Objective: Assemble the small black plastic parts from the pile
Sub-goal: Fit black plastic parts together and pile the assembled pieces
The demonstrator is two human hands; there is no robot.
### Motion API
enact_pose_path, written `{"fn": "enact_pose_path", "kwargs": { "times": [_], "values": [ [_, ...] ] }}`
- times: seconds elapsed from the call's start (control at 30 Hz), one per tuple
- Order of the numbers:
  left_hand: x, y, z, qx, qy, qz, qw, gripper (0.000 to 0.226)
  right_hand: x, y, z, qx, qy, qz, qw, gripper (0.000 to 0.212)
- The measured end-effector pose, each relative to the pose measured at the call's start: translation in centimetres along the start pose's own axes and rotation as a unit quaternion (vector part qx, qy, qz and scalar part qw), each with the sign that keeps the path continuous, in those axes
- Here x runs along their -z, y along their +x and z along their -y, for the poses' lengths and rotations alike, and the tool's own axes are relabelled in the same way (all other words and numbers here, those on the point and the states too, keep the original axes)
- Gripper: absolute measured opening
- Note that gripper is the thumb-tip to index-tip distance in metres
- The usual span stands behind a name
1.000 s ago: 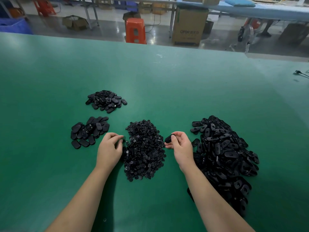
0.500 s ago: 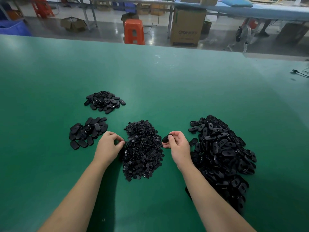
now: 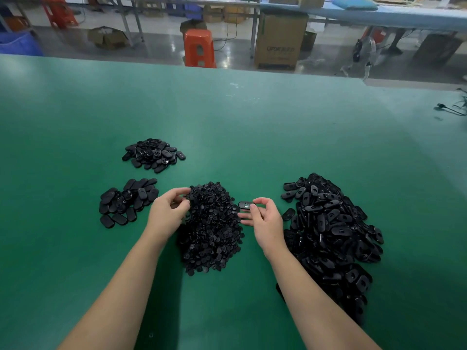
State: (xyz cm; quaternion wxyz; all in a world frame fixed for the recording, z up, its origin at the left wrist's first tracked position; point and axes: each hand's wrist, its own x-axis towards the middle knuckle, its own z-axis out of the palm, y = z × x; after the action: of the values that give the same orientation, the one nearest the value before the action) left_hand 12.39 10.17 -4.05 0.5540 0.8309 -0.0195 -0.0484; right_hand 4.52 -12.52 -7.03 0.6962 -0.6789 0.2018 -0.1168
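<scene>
Head view, only one: green table [image 3: 75, 248], four black heaps. My R hand [image 3: 265, 221] pinches one oval shell [image 3: 245, 205] by its end, thumb and forefinger curled on it, hollow side up, held just off the right edge of the mid pile [image 3: 211, 228] of small inserts. L hand [image 3: 168, 213] sits at that pile's left top edge, fingers curled in as if picking; can't tell whether an insert is actually between the tips, too small and dark. Big shell pile [image 3: 331, 236] just right of my R wrist. Two smaller heaps to the left: near heap [image 3: 129, 200], far heap [image 3: 153, 155]; likely done pcs, not sure. Handling, my guess: parts v. light, stiff moulded plastic, smooth and a bit slick, not fragile. Best to keep the shell pinched at one end or by its long edges so the hollow stays free for the insert. Inserts tiny, prob. tangle in the pile; take one by its rim w/ fingertips, not a scoop.
</scene>
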Motion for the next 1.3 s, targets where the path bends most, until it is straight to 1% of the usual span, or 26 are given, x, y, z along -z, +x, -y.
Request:
{"fn": "enact_pose_path", "kwargs": {
  "times": [0.03,0.1,0.27,0.33,0.5,0.67,0.77,0.87,0.97,1.07,1.17,1.3],
  "values": [
    [-0.5,0.0,-0.5,-0.004,-0.01,0.011,1.0,0.029,0.0,0.0,0.0,0.001,-0.007,0.001,1.0,0.009],
    [-1.5,-0.2,-1.4,-0.015,-0.02,0.038,0.999,0.031,-0.1,0.0,-0.1,0.004,-0.018,0.005,1.0,0.013],
    [-4.1,-1.0,-3.5,-0.039,-0.017,0.122,0.992,0.023,-0.2,0.0,-0.2,0.008,-0.021,0.004,1.0,0.013],
    [-5.0,-1.2,-4.0,-0.046,-0.013,0.143,0.989,0.019,-0.2,0.0,-0.3,0.008,-0.021,0.003,1.0,0.013],
    [-6.8,-1.1,-4.7,-0.054,-0.001,0.137,0.989,0.016,-0.2,0.2,-0.5,0.004,-0.02,0.002,1.0,0.011],
    [-7.9,-1.0,-5.3,-0.065,0.031,0.14,0.987,0.024,-0.2,0.1,-0.4,-0.003,-0.009,0.006,1.0,0.01],
    [-8.1,-1.0,-5.2,-0.07,0.04,0.14,0.987,0.02,-0.1,0.1,-0.4,-0.002,-0.013,0.007,1.0,0.009],
    [-8.2,-1.0,-5.0,-0.087,0.042,0.11,0.989,0.018,-0.1,0.0,-0.2,-0.002,-0.015,0.008,1.0,0.009],
    [-8.0,-1.1,-4.9,-0.069,0.007,0.099,0.993,0.02,-0.1,0.0,-0.2,0.001,-0.015,0.008,1.0,0.01],
    [-7.9,-1.2,-4.8,-0.051,-0.026,0.133,0.989,0.02,-0.1,0.0,-0.3,0.005,-0.033,0.01,0.999,0.01],
    [-8.0,-1.2,-4.8,-0.038,-0.048,0.141,0.988,0.02,-0.2,0.0,-0.3,0.005,-0.038,0.011,0.999,0.011],
    [-8.1,-1.3,-4.8,-0.015,-0.083,0.131,0.988,0.012,-0.1,-0.1,-0.3,0.011,-0.038,0.011,0.999,0.011]
  ]
}}
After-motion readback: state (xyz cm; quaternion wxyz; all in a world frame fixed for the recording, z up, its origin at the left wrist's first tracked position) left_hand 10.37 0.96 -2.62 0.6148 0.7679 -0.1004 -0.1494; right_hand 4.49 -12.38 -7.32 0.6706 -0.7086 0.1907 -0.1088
